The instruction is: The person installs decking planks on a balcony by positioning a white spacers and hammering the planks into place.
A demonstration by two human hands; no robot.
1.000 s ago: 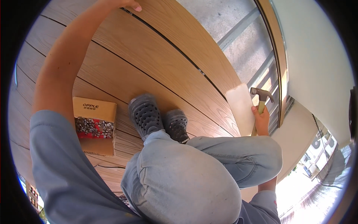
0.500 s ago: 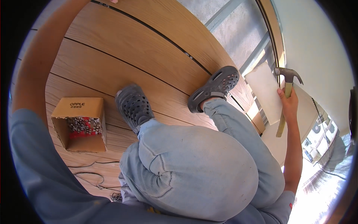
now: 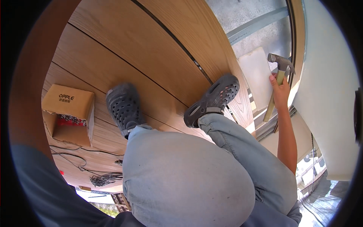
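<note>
My right hand [image 3: 280, 90] is closed around the wooden handle of a claw hammer [image 3: 281, 61], its dark metal head pointing away from me. Against the thumb side of this hand is a flat white block [image 3: 254, 72]; whether the fingers grip it too, I cannot tell. Both are over the outer edge of the brown wood-grain planks [image 3: 124, 32]. My left arm [image 3: 28, 90] stretches up along the left side, and its hand lies beyond the picture's edge.
An open cardboard box [image 3: 70, 99] of small metal clips lies on its side at the left. A black cable [image 3: 106, 178] is coiled behind it. My dark clogs [image 3: 124, 108] rest on the planks. Grey metal framing [image 3: 257, 24] shows past the edge, beside a pale wall panel [image 3: 329, 94].
My right hand has moved forward along the plank edge with the hammer, and the white block has shifted along with it. The left fingertips have left the view.
</note>
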